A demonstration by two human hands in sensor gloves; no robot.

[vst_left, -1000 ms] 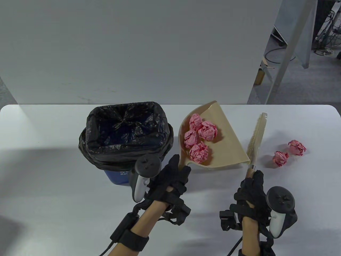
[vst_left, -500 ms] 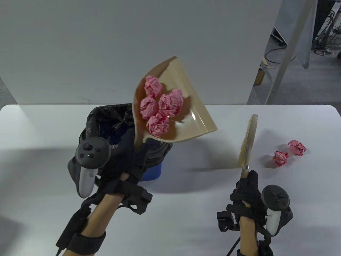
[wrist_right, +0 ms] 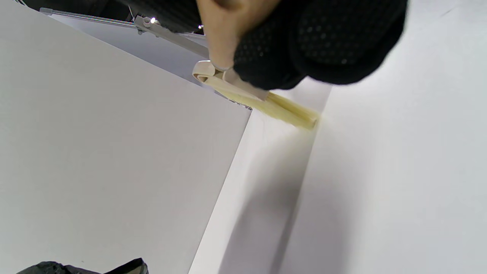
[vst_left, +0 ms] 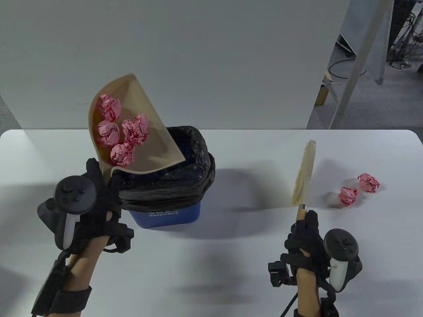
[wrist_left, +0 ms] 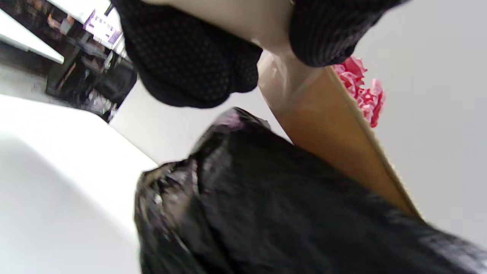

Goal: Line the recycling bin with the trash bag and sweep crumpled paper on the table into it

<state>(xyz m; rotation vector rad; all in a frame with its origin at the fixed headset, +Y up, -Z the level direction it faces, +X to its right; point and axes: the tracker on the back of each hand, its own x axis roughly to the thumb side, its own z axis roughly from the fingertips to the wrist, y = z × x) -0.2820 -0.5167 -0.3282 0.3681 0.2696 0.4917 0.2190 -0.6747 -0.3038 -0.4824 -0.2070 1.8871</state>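
My left hand point(vst_left: 99, 194) grips the handle of a tan dustpan point(vst_left: 155, 145) and holds it raised over the left side of the blue recycling bin point(vst_left: 165, 214), which is lined with a black trash bag point(vst_left: 195, 165). Several pink crumpled paper balls point(vst_left: 120, 130) lie in the pan. The left wrist view shows the pan's underside point(wrist_left: 342, 152) just above the bag point(wrist_left: 266, 213). My right hand point(vst_left: 307, 231) grips the handle of a straw-bristle brush point(vst_left: 304, 175), whose bristles point(wrist_right: 289, 112) touch the table. Two pink paper balls point(vst_left: 358, 189) lie on the table right of the brush.
A white wall panel point(vst_left: 165, 59) stands behind the white table point(vst_left: 231, 264). Beyond the table's right back corner are a leaning board point(vst_left: 360, 62), cables and floor.
The left hand lifted the loaded dustpan off the table and carried it left, from right of the bin to above its left side. The brush shifted slightly left.
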